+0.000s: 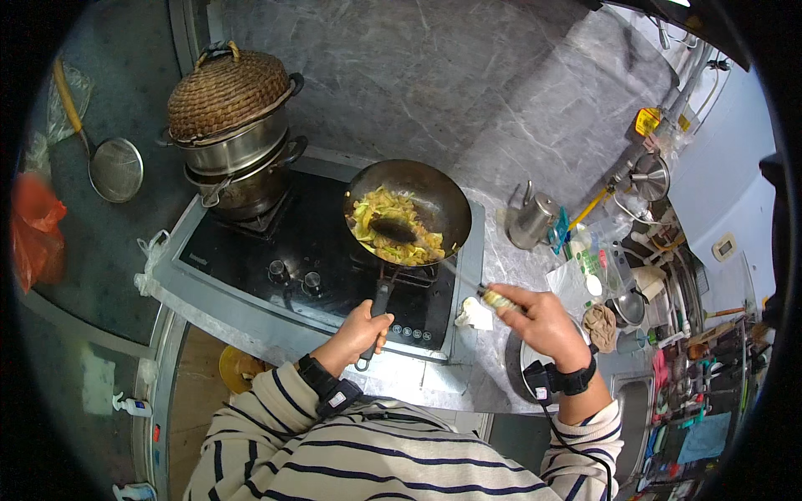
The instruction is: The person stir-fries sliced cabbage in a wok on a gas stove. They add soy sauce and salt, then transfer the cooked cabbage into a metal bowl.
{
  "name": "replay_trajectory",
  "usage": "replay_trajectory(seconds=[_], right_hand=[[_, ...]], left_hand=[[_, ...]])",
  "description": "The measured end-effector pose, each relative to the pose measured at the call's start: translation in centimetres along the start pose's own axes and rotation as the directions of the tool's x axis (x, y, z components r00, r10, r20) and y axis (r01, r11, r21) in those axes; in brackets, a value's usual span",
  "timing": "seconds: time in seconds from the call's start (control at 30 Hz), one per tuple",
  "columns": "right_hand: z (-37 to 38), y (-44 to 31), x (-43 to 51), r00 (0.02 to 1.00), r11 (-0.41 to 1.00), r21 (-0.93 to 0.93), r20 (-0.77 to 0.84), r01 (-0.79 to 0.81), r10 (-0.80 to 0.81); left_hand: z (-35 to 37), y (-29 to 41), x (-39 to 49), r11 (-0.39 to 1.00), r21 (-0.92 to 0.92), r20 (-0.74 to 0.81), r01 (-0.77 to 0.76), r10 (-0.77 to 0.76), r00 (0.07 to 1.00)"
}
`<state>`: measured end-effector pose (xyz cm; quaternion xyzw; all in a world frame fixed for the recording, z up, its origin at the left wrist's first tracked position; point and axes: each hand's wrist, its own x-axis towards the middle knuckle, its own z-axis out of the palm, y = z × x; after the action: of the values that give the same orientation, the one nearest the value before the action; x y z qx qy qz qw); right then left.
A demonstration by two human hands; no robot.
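My left hand [356, 335] grips the black handle [380, 302] of a dark wok [443, 194] that sits on the right burner of a black glass gas stove [244, 272]. Sliced food [382, 210], yellow and green with browned bits, lies in the wok's near left part. In my right hand [542, 322] is the wrapped handle of a metal spatula [460, 273]. Its dark blade rests over the food, and the shaft crosses the wok's near right rim. My fingers hide part of the spatula's handle.
A steamer pot with a woven straw lid [229, 94] stands on the left burner. Right of the stove are a steel kettle [532, 219], a crumpled white tissue [474, 313] and a plate [532, 357] partly under my right forearm. A sink [633, 407] lies farther right. A mesh skimmer [116, 169] hangs at left.
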<state>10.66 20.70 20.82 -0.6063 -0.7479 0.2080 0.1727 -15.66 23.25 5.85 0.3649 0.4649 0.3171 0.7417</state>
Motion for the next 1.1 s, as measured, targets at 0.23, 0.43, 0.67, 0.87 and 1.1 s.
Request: replay_trajectory(seconds=[0.23,0.43,0.67,0.87,1.1], right_hand=[[4.5,0.3,2.0,0.978,0.945,-0.314,-0.144,0.097,-0.148],[6.8,-0.4,3.1,0.986,0.967,-0.217,-0.063,0.135,-0.152],[5.0,0.4,4.3,0.970,0.985,-0.173,-0.236,0.022,-0.063],[3.9,2.3,10.6,0.958,0.963,-0.266,-0.265,0.037,-0.110],[0.3,1.0,7.3,0.932,0.816,-0.496,-0.036,0.296,-0.361]], left_hand=[[0.3,-1.3,0.0,0.999,0.025,-0.037,-0.039,0.040,0.999],[0.4,-1.7,0.1,0.999,0.028,-0.031,-0.024,0.025,0.999],[0.1,-1.4,0.1,0.999,0.051,-0.032,-0.014,0.015,0.999],[0.1,-0.9,-0.1,0.999,0.039,-0.023,0.003,-0.002,1.000],[0.1,-0.5,-0.2,1.000,0.020,-0.031,0.001,0.000,1.000]])
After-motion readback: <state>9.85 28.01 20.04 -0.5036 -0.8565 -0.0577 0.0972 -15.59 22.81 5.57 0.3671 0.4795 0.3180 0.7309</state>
